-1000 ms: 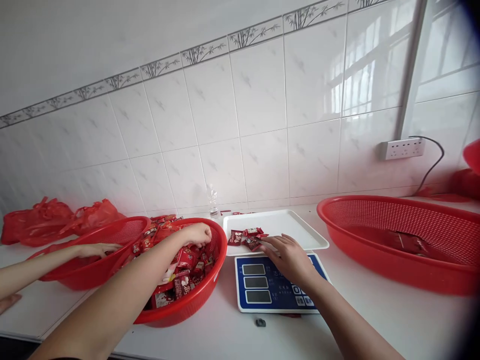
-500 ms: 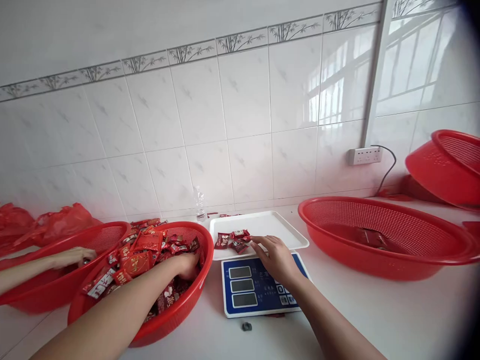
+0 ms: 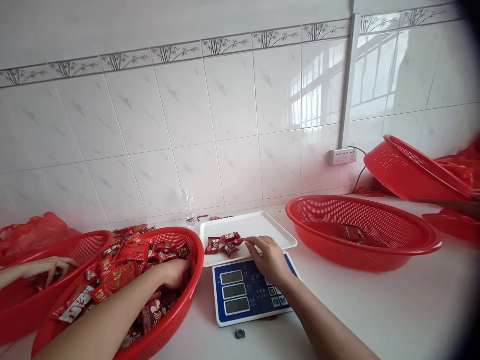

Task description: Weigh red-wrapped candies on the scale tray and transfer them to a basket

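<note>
My left hand [image 3: 174,274] reaches down into a red plastic basket [image 3: 195,287] heaped with wrapped candies [image 3: 131,252]; its fingertips are hidden among the packets. Over the blue-fronted electronic scale [image 3: 236,292], my right hand [image 3: 269,257] extends to the white tray [image 3: 270,227]. Its thumb and fingertips close on the end of a small red wrapped candy [image 3: 238,241]. Beside that candy, several other wrapped candies [image 3: 229,249] lie on the tray's near left part.
Another person's hand [image 3: 56,266] is inside a red basket [image 3: 99,240] at the left. To the right stands a red basket [image 3: 360,257] with a few packets, and behind it a tilted red basket [image 3: 405,167]. A clear bottle [image 3: 189,209] stands by the wall. A small dark object [image 3: 240,334] lies before the scale.
The view has turned a little to the right, so things sit further left. The other person's hand has shifted in its basket and the tilted basket has come further into view. My hands keep their places.
</note>
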Tool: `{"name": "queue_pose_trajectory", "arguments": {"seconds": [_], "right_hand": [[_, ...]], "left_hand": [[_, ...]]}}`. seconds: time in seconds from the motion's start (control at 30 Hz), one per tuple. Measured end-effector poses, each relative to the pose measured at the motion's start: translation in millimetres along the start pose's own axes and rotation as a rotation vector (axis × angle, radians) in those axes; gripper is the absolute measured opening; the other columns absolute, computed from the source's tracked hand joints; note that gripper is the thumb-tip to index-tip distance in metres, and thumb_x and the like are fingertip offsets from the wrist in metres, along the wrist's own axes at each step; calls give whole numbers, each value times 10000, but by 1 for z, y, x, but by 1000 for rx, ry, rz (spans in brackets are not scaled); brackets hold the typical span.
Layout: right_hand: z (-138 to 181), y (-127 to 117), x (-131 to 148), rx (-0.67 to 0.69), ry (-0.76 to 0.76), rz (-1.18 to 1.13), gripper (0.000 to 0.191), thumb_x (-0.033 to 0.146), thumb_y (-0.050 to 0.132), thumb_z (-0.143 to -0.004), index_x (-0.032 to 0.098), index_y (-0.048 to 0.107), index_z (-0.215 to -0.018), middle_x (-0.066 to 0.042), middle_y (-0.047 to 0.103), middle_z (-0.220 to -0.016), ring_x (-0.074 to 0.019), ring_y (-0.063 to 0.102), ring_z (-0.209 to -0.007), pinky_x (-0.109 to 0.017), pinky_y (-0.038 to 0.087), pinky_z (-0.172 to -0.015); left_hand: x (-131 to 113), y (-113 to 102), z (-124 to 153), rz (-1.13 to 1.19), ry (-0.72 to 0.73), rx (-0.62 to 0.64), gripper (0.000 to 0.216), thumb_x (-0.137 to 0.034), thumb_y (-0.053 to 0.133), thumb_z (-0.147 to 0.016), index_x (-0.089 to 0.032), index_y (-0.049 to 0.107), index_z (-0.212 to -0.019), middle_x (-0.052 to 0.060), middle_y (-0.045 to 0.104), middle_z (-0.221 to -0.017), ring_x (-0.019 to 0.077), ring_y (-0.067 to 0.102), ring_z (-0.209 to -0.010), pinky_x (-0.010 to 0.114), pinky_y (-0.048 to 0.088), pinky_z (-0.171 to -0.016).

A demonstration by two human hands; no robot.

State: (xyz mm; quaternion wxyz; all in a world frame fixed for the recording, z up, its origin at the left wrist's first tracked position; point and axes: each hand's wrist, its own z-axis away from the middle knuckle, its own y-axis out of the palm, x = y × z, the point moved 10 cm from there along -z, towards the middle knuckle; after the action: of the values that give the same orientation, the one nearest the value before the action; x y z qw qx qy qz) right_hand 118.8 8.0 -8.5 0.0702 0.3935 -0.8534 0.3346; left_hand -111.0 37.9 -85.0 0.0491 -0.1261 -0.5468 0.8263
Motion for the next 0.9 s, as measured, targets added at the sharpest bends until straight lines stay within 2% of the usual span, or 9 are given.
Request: {"name": "queue_pose_trajectory", "arguments": {"seconds": [0.2, 0.37, 0.5, 0.63, 0.77, 0.9], "right_hand": [[1, -3, 1, 1, 12, -27, 236, 308, 395, -886, 250, 624, -896, -18, 692, -847, -183, 619, -797, -333, 439, -744], [-1, -7, 2, -9, 17, -43, 226, 314, 398, -883, 251, 615, -878, -13, 692, -833, -180, 624, -787, -324, 456, -722], [-1, -9, 6, -10, 5, -49, 217, 315, 404, -880, 246, 610, -876, -11, 692, -820, -175, 625, -778, -314, 461, -708], [0, -9, 7, -3, 21, -58, 235, 329, 397, -876, 242, 614, -852, -18, 694, -813, -180, 622, -760, -316, 464, -696], [1, -4, 1, 27, 76, -76, 246, 352, 400, -868, 243, 621, -861, -19, 695, -810, -187, 616, -780, -307, 467, -672], [2, 1, -5, 59, 120, -86, 269, 369, 389, -869, 239, 625, -863, -19, 695, -785, -188, 616, -772, -301, 468, -656]], "left_hand": [[-4, -1, 9, -42, 26, 45, 305, -104, 546, -563, -172, 646, -843, 75, 685, -867, 249, 620, -774, 298, 455, -626], [8, -8, 7, 30, -3, 35, 276, -127, 580, -534, -186, 647, -796, 38, 687, -815, 213, 612, -719, 255, 429, -572], [25, -34, 3, 167, -32, -105, 172, -184, 605, -540, -181, 600, -711, 3, 656, -727, 187, 591, -681, 233, 398, -544], [40, -59, 5, 391, -65, -280, 156, -250, 582, -604, -180, 527, -732, -7, 622, -690, 162, 578, -654, 221, 398, -534], [48, -60, 7, 510, -138, -320, 201, -330, 569, -666, -187, 464, -760, -11, 584, -654, 152, 566, -606, 222, 404, -503], [45, -59, 10, 596, -143, -378, 239, -417, 496, -742, -193, 413, -758, -20, 539, -621, 132, 539, -561, 215, 395, -478]]}}
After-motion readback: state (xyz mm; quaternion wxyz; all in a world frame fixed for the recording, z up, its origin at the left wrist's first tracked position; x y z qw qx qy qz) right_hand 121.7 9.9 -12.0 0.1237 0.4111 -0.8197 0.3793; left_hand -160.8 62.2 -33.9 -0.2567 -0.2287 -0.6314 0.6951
